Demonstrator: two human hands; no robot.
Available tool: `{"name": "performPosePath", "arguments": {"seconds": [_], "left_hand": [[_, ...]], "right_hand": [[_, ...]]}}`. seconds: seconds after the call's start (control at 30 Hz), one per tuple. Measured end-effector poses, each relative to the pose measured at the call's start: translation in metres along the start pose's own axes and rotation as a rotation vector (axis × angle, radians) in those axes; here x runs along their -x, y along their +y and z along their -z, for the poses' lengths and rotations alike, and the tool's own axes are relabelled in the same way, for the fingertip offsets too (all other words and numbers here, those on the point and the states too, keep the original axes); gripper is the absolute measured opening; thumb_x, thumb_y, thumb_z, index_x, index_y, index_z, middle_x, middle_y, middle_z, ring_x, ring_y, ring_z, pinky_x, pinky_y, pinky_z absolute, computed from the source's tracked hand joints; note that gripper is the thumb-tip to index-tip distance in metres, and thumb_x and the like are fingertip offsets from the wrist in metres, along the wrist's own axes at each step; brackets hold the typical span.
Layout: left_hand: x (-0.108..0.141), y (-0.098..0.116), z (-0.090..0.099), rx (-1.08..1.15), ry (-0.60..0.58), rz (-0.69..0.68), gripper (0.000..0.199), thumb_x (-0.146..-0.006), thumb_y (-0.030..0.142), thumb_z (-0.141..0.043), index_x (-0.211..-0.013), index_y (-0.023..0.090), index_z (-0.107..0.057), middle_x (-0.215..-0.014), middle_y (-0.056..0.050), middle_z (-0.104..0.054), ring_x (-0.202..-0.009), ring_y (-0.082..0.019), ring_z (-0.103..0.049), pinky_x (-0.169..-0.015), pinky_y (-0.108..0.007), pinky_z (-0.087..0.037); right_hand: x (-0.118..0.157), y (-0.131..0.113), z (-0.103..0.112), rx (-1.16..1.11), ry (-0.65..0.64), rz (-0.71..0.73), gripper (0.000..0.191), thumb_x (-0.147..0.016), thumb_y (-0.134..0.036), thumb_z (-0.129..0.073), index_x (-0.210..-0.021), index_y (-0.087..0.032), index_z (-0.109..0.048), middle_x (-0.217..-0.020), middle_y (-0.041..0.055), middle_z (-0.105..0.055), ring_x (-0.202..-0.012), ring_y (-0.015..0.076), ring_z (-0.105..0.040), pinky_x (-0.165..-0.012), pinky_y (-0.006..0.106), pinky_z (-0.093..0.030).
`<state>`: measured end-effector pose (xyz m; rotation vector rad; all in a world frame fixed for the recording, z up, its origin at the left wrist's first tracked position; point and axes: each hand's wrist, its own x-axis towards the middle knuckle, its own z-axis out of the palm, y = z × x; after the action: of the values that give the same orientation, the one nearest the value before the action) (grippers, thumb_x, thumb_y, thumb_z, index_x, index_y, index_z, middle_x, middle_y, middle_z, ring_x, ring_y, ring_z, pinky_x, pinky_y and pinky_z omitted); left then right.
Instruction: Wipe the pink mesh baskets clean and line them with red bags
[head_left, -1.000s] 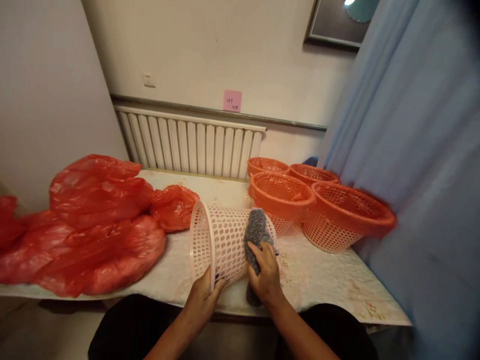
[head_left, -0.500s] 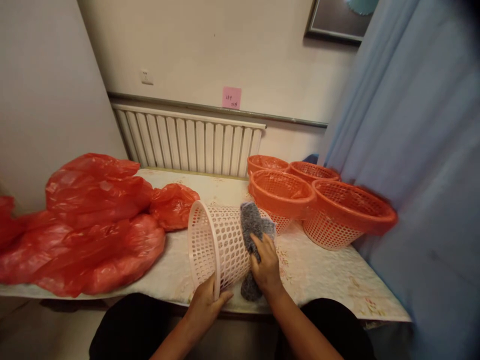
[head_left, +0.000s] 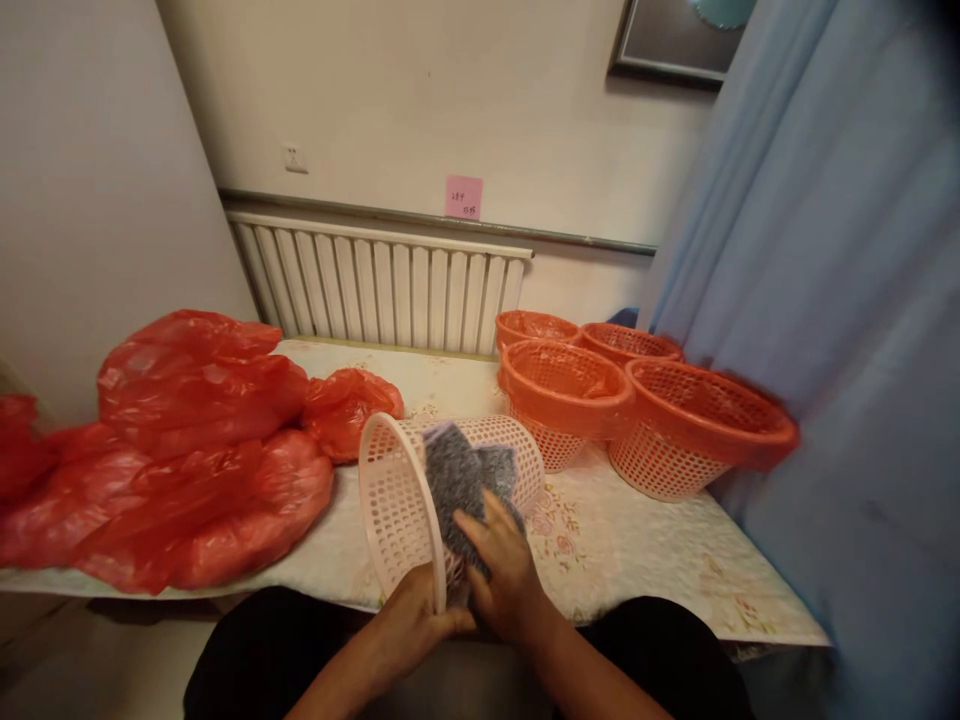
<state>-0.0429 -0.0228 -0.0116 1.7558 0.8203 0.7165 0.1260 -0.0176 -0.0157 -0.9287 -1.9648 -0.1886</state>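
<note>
Head view of a pale pink mesh basket [head_left: 396, 505] handled with two bare hands. The basket lies on its side at the lower centre of the frame, its open mouth facing left and its base to the right. The left hand [head_left: 411, 615], at the bottom centre, grasps the near, lowest part of the rim, thumb on the right side of it; the basket thus extends upward and to the right from this hand. The right hand [head_left: 504, 565], just right of the left, holds a grey cloth [head_left: 456, 485] against the basket's side, fingers spread over it; the basket's wall lies directly beyond the cloth, and its base end reaches to the upper right of these fingers. Right of centre stand four baskets lined with red plastic [head_left: 566, 378]; whether the nearest touches the pale basket's base cannot be told. At the left lies a heap of red plastic bags [head_left: 217, 470]. All rest on a flower-patterned cover [head_left: 645, 570].
</note>
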Motion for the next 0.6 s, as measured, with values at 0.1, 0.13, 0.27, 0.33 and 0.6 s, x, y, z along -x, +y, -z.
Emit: {"name": "performPosePath", "arguments": {"seconds": [0.1, 0.13, 0.27, 0.33, 0.6], "left_hand": [[0.0, 0.011, 0.002, 0.072, 0.024, -0.003, 0.029, -0.072, 0.021, -0.061, -0.1, 0.018, -0.071, -0.096, -0.003, -0.074, -0.088, -0.025, -0.067, -0.085, -0.036, -0.053], [0.0, 0.013, 0.003, 0.083, 0.07, -0.01, 0.029, -0.072, 0.021, -0.061, -0.1, 0.018, -0.071, -0.097, -0.004, -0.074, -0.091, -0.026, -0.066, -0.088, -0.037, -0.052], [-0.003, 0.016, 0.009, 0.133, 0.269, -0.016, 0.039, -0.074, 0.026, -0.063, -0.111, 0.016, -0.066, -0.116, -0.009, -0.07, -0.111, -0.029, -0.061, -0.102, -0.041, -0.043], [-0.004, 0.013, 0.009, 0.166, 0.286, -0.017, 0.042, -0.076, 0.03, -0.064, -0.116, 0.016, -0.064, -0.122, -0.01, -0.067, -0.115, -0.028, -0.06, -0.105, -0.042, -0.041], [-0.016, 0.01, 0.003, 0.372, 0.473, 0.048, 0.048, -0.076, 0.041, -0.067, -0.113, 0.011, -0.062, -0.107, -0.011, -0.072, -0.099, -0.027, -0.067, -0.091, -0.039, -0.052]], "right_hand": [[-0.002, -0.005, 0.001, -0.006, -0.001, 0.064, 0.059, -0.074, -0.008, -0.049, -0.133, -0.016, -0.051, -0.142, 0.0163, -0.045, -0.134, 0.0297, -0.039, -0.103, 0.051, -0.043], [-0.002, -0.001, 0.0, 0.007, 0.006, 0.034, 0.059, -0.075, -0.007, -0.049, -0.134, -0.016, -0.051, -0.141, 0.0161, -0.046, -0.134, 0.0292, -0.039, -0.103, 0.051, -0.043], [-0.002, 0.019, -0.005, 0.052, 0.022, -0.118, 0.059, -0.079, -0.005, -0.046, -0.136, -0.019, -0.048, -0.135, 0.014, -0.052, -0.133, 0.0268, -0.041, -0.105, 0.051, -0.042], [-0.002, 0.024, -0.006, 0.064, 0.019, -0.145, 0.058, -0.08, -0.005, -0.046, -0.136, -0.018, -0.047, -0.134, 0.0143, -0.053, -0.133, 0.0267, -0.041, -0.105, 0.051, -0.042], [0.002, -0.002, -0.008, -0.091, 0.047, 0.179, 0.043, -0.079, -0.014, -0.047, -0.122, -0.015, -0.053, -0.116, 0.0146, -0.06, -0.121, 0.0262, -0.05, -0.098, 0.049, -0.047]]}}
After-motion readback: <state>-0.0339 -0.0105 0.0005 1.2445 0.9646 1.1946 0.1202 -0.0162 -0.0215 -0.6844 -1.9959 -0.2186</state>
